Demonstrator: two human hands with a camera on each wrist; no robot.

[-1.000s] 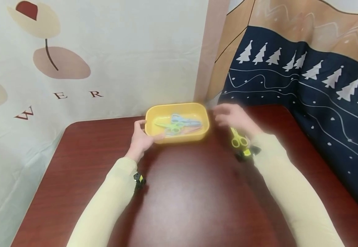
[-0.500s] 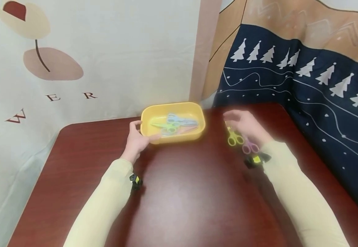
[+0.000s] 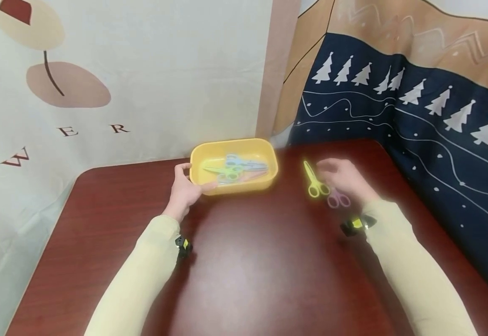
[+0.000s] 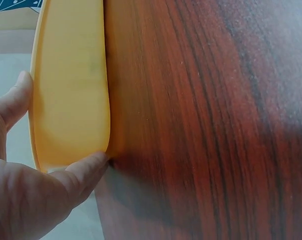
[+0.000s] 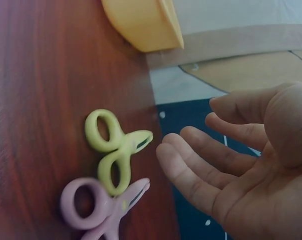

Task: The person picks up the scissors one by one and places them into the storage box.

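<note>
My left hand (image 3: 186,190) holds the left end of a yellow plastic tub (image 3: 248,187), thumb and fingers spanning its corner; the left wrist view shows the thumb and a finger against its wall (image 4: 70,100). Inside the tub lie light blue scissors (image 3: 232,160), green scissors (image 3: 233,175) and something pink. To the right, yellow-green scissors (image 3: 311,176) rest on the table with purple scissors (image 5: 110,207) beside them. My right hand (image 3: 344,176) hovers just past both pairs, fingers loosely bent and holding nothing. In the head view it hides the purple blades.
The dark red wooden table (image 3: 244,261) meets a pale printed cloth (image 3: 164,79) behind the tub. A navy cloth with white trees (image 3: 353,107) hangs along the right side. Black wrist devices (image 3: 183,246) sit on both sleeves.
My right hand has let go of the scissors and drawn back to the right, leaving the yellow-green and purple pairs exposed on the table. The left hand keeps its hold on the tub.
</note>
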